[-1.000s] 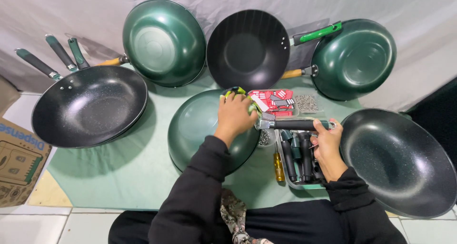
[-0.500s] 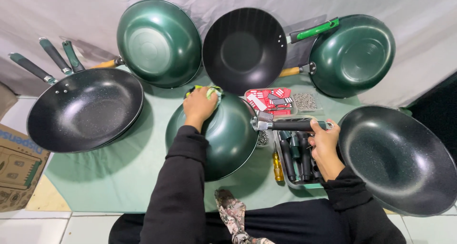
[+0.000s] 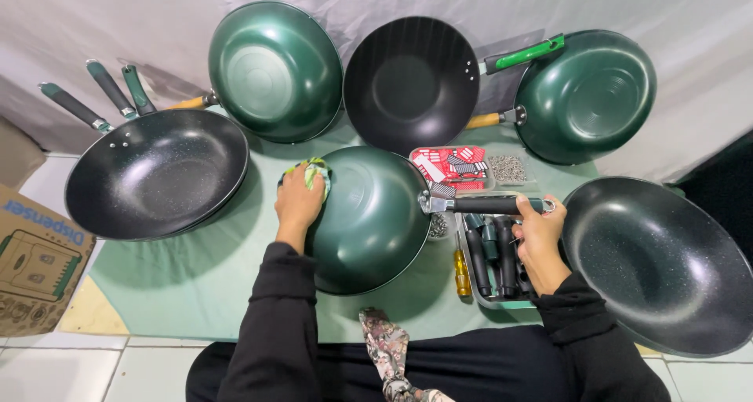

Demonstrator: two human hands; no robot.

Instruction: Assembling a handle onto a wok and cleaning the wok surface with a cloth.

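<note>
Green wok (image 3: 372, 225) (upside down), handle in right hand (image 3: 540, 241) grip

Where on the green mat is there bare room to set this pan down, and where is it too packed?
Bare mat shows near the front left, between the stacked black pans, the upturned green pan under the left hand, and the near edge. It is crowded at the right: the tray of handles, the right hand and the large black pan sit close together.

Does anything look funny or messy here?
Nothing is spilled or broken. The one odd thing: the green pan lies upside down while the left hand presses a cloth on it and the right hand holds its handle.
</note>
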